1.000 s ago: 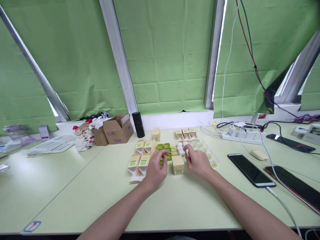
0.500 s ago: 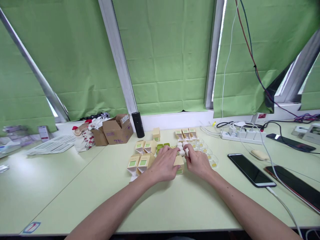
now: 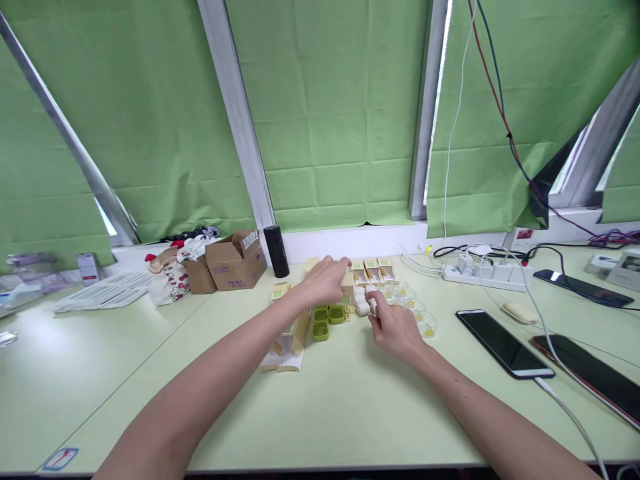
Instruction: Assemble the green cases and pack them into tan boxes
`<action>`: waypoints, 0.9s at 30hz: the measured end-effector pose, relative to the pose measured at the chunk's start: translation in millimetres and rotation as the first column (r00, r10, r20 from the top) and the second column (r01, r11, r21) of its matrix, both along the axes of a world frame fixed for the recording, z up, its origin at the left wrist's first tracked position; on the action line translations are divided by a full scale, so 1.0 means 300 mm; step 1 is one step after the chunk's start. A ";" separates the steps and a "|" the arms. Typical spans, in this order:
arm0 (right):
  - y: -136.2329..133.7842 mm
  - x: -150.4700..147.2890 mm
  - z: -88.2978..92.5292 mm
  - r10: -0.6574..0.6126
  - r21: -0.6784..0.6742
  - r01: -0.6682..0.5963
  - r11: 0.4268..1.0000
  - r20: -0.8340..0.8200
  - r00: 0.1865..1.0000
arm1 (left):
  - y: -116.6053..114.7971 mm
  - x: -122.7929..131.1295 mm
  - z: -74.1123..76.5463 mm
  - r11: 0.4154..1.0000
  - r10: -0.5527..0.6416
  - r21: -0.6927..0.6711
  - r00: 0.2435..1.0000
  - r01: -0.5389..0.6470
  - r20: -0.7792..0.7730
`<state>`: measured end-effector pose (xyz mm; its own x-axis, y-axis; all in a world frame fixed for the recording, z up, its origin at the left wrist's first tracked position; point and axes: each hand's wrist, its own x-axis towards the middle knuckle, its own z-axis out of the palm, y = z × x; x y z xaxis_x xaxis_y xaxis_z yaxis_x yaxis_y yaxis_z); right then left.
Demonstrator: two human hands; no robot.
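Observation:
My left hand (image 3: 326, 280) is closed on a small cream box (image 3: 347, 295), raised over the middle of the group of small items. Thumb and fingertips of my right hand (image 3: 399, 325) are pinched on a small white cylindrical piece (image 3: 373, 305). Beside it lie more white pieces (image 3: 362, 307). Several green square cups (image 3: 321, 331) sit under and in front of my left wrist. Open-flapped cream boxes (image 3: 299, 337) stand at left, partly hidden by my left forearm. Clear shells with yellow centres (image 3: 427, 327) lie right of my right hand.
A row of open cream boxes (image 3: 373, 271) stands behind my hands. A black cylinder (image 3: 277, 252) and a brown carton (image 3: 236, 261) are at back left. Phones (image 3: 505, 343), a power strip (image 3: 487, 273) and cables occupy the right side.
My left hand has moved back and up with the small cream box, which stood on the table front. The green cups have come into view. My right hand has stayed nearly in place.

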<state>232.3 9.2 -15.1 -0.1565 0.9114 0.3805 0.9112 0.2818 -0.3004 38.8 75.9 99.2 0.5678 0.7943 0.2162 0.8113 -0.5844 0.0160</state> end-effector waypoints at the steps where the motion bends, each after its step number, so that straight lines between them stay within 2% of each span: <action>1: -0.001 -0.002 -0.001 0.003 -0.009 -0.003 1.000 0.002 1.000 | 0.039 -0.002 0.015 0.999 0.046 0.025 0.999 -0.046 -0.014; 3: -0.001 -0.007 -0.003 0.009 -0.027 -0.008 1.000 0.007 1.000 | 0.113 -0.006 0.030 0.994 0.101 0.041 0.995 -0.100 -0.008; 6: -0.003 -0.011 -0.005 0.020 -0.050 -0.019 0.999 0.021 1.000 | 0.208 -0.011 0.012 0.985 0.166 0.050 0.986 -0.165 -0.016; 15: -0.006 -0.016 -0.008 0.051 -0.081 -0.046 0.996 0.061 0.997 | 0.380 0.004 -0.156 0.970 0.242 0.054 0.965 -0.238 -0.098; 21: -0.011 -0.019 -0.003 0.065 -0.074 -0.061 0.995 0.051 0.997 | 0.425 0.006 -0.236 0.963 0.265 0.088 0.956 -0.255 -0.128; 27: -0.017 -0.025 -0.004 0.075 -0.068 -0.072 0.995 0.054 0.996 | 0.391 -0.001 -0.259 0.956 0.277 0.120 0.957 -0.266 -0.083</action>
<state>224.9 3.9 -16.3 -0.2434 0.9196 0.3084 0.9048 0.3298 -0.2695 38.5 193.2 21.6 0.3564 0.8967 0.2626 0.9341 -0.3356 -0.1217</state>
